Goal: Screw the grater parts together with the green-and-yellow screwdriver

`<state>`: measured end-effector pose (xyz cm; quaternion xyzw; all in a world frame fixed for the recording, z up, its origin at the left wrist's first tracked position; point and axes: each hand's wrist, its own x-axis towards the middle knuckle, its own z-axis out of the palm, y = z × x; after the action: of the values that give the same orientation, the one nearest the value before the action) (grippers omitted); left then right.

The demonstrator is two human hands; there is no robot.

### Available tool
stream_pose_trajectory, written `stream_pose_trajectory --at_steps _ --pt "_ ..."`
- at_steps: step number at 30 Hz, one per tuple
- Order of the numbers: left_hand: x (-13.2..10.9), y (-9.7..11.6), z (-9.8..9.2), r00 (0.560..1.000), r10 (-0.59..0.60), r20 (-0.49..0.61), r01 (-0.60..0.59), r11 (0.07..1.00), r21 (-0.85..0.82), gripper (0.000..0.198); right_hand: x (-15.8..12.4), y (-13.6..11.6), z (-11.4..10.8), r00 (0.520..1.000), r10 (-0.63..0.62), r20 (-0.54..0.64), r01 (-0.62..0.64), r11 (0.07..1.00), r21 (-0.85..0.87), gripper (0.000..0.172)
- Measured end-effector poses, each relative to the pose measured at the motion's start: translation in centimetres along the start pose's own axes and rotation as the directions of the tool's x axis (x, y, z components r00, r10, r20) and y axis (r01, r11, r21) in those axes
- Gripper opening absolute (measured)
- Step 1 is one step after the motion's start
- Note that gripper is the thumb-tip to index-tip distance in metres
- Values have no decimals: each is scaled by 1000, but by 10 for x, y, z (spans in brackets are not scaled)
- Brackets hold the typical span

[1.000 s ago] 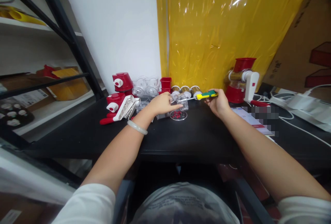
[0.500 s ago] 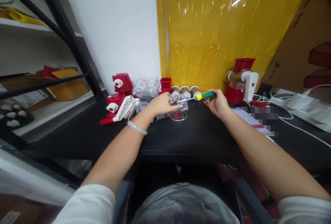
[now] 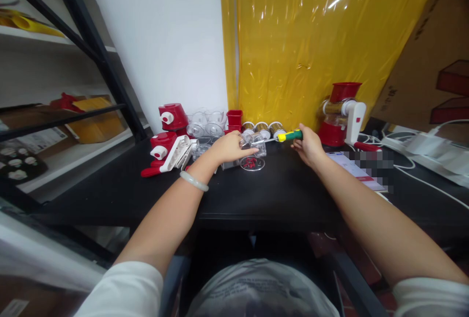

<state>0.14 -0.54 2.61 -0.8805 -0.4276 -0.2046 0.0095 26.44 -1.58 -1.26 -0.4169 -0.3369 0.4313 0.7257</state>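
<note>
At the left, red housings (image 3: 172, 116) sit on the black table (image 3: 278, 195). Next, the person's left hand (image 3: 229, 147) clamps thumb and fingers on a clear plastic part (image 3: 260, 147), held above a clear round dish (image 3: 259, 168) (small red pieces lie in it). The screwdriver (image 3: 292, 135) points leftward at that part, its handle's end gripped in the right hand's (image 3: 309, 145) fingers. Farther right stands a red-and-white grinder (image 3: 335, 129).

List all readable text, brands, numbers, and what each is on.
Nothing legible enough to quote.
Large cardboard box at right: dark sideways characters, too blurred.
Lit screen: text too small, partly pixelated.
Clothing at the person's waist: faint printed lines, unreadable.
White box label at left: too small.
Screwdriver: no readable marking.
</note>
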Motion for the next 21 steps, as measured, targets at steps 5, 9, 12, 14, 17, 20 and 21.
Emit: stream_pose_trajectory --at_steps 5,9,12,14,17,20,21 --pt "0 1 0 1000 -1 0 1 1000 -10 58 0 -2 1 1000 27 -1 -27 995 98 13" --pt "-1 3 -2 1000 -20 2 20 999 -27 56 -1 -4 -1 999 36 35 -42 980 196 10" --pt "-1 4 -2 1000 -23 -1 23 999 -30 56 -2 -4 -3 999 11 46 -21 973 228 12" --pt "-2 4 -2 1000 -26 -2 26 999 -33 55 -1 -4 -4 999 -3 50 -10 970 243 12" --pt "-1 3 -2 1000 -28 3 28 999 -29 56 1 -3 -6 998 -15 56 0 968 252 13" --pt "0 1 -1 1000 -4 0 4 1000 -6 58 2 -2 -8 996 -49 81 27 966 257 14" --pt "0 0 0 1000 2 -2 -2 1000 -3 58 1 -2 -9 994 -61 90 36 965 259 15"
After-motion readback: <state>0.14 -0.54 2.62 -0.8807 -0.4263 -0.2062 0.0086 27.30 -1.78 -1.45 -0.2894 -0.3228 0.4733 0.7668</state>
